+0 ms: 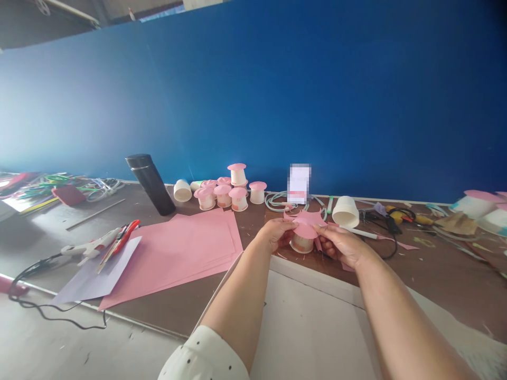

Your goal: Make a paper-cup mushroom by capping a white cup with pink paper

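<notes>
A white paper cup [301, 245] with an orange patch on its side stands upside down on the table, topped by a round pink paper piece [306, 228]. My left hand [279, 233] pinches the left edge of that pink paper. On its opposite edge, my right hand [339, 244] is closed with thumb and fingers. Just behind lies a jagged pink paper scrap [312, 216]. Several similar cups with pink tops [224, 195] are grouped further left, one resting on top of others. A plain white cup [346, 212] lies tipped to the right of my hands.
Pink paper sheets [182, 248] lie to the left, with a white sheet [99, 274], a glue gun [93, 247] and a red cutter [125, 236]. A black bottle [151, 184] stands behind. Cables [277, 201] and a blue partition [253, 105] are at the back; white board [312, 327] lies under my arms.
</notes>
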Tool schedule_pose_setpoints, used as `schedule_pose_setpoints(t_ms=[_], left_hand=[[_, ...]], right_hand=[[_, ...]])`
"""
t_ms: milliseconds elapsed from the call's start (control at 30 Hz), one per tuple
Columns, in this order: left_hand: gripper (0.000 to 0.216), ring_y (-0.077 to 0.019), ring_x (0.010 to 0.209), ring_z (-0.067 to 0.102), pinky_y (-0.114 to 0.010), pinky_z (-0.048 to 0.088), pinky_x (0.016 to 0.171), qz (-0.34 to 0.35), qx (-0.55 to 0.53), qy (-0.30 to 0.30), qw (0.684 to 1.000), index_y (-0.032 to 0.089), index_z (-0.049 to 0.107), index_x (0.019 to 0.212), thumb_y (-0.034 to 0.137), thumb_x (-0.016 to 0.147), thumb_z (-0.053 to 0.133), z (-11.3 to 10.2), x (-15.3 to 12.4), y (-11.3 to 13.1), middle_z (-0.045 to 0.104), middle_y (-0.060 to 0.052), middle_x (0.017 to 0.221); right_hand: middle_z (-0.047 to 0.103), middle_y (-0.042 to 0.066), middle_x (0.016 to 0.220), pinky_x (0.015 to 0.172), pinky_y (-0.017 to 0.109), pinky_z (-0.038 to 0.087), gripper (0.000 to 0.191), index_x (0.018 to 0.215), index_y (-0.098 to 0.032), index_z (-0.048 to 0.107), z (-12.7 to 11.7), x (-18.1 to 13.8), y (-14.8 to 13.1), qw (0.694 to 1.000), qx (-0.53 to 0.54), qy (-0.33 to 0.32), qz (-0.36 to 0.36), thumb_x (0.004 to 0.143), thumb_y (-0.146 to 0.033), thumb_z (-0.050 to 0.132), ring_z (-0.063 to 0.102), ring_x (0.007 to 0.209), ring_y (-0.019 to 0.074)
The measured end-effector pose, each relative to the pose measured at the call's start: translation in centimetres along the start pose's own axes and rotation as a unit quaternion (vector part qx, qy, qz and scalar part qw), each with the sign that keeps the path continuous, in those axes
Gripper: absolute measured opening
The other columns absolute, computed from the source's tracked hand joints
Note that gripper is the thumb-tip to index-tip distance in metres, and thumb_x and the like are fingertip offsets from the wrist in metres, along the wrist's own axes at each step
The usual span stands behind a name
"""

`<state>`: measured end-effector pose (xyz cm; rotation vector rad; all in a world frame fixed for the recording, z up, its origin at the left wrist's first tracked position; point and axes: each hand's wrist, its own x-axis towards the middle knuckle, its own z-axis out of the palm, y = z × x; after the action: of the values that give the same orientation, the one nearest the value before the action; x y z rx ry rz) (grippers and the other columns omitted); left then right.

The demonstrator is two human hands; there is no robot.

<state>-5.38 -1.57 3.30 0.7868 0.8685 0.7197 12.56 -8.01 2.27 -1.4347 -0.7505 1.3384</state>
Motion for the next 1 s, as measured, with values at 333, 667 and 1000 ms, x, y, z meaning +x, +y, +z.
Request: schedule_pose_setpoints(t_ms=[333, 667, 1000], left_hand=[[0.022, -0.0086, 0.056, 0.053, -0.021, 0.041, 0.052, 0.014, 0.006, -0.016, 1.0, 0.011, 0.068, 0.083, 0.017, 0.066, 0.08, -1.4, 0.5, 0.3, 0.061, -0.002, 0.066], [0.024, -0.0094, 0.059, 0.054, -0.022, 0.044, 0.057, 0.027, -0.009, -0.001, 1.0, 0.013, 0.067, 0.085, 0.017, 0.065, 0.08, -2.3, 0.9, 0.4, 0.062, -0.002, 0.069], [0.038, -0.0081, 0.055, 0.048, -0.022, 0.037, 0.052, 0.082, 0.08, 0.049, 0.992, 0.012, 0.069, 0.086, 0.044, 0.067, 0.079, -2.3, 0.2, 1.0, 0.058, -0.001, 0.065]], right_hand=[[0.049, -0.005, 0.056, 0.033, 0.013, 0.026, 0.043, 0.072, -0.018, 0.052, 1.6, -0.2, 0.2, 0.998, -0.056, 0.011, -0.019, 0.067, -0.052, 0.079, 0.037, 0.042, 0.0025], [0.048, -0.003, 0.055, 0.034, 0.015, 0.022, 0.052, 0.065, -0.017, 0.051, 2.9, -0.2, 0.5, 0.99, -0.128, 0.036, -0.044, 0.071, -0.066, 0.067, 0.036, 0.041, 0.0035], [0.051, -0.002, 0.052, 0.036, 0.024, 0.026, 0.048, 0.075, -0.021, 0.06, 1.8, -0.1, -0.4, 0.973, -0.109, 0.165, -0.119, 0.071, -0.069, 0.064, 0.038, 0.04, 0.0094]])
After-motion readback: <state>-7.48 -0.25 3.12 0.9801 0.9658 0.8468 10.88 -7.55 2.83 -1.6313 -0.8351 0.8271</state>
